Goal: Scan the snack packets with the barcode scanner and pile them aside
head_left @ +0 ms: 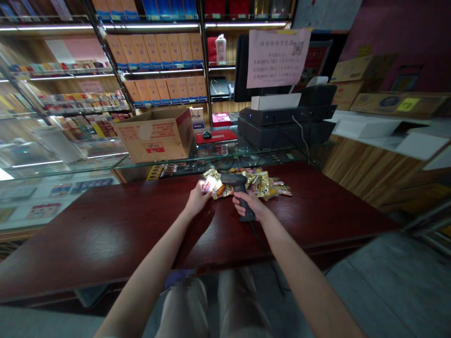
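My right hand is closed round the grip of a dark barcode scanner, whose head points left toward a small snack packet. My left hand holds that packet by its edge, just above the dark red counter. A pile of several gold and red snack packets lies on the counter right behind the scanner. A cable runs from the scanner's grip down past my right forearm.
A glass display case stands behind the counter with a cardboard box on top. A black till and monitor with a paper notice stand at the back right. Shelves of boxed goods fill the back wall.
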